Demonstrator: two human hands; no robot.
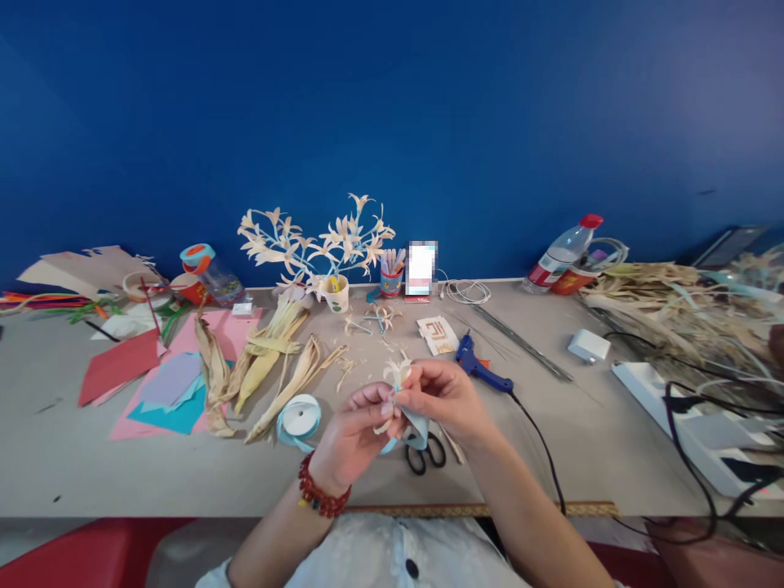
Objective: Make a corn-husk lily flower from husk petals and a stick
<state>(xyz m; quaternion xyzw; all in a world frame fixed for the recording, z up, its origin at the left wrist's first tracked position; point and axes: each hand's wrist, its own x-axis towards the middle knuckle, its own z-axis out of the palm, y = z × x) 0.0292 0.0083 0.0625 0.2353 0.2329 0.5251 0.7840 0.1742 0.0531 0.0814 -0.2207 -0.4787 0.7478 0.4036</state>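
A small cream flower [397, 372], apparently of dried corn husk, stands upright between my two hands over the table's front half. My left hand [358, 429] is closed in a pinch low on its stem. At the flower's base my right hand [450, 400] pinches light blue tape [417, 433], which hangs in a loose strip below the fingers. My fingers hide most of the stem. Black-handled scissors [425, 454] lie under the tape, their blades covered. Left of my hands rests the roll of blue tape [300, 418].
A paper cup [335, 294] holds finished husk flowers at the back. Corn husks [269, 363] and coloured paper [168, 408] lie left. A blue glue gun [481, 363], wires [520, 343] and a corded power strip [674, 425] are right. A bottle [560, 257] leans behind.
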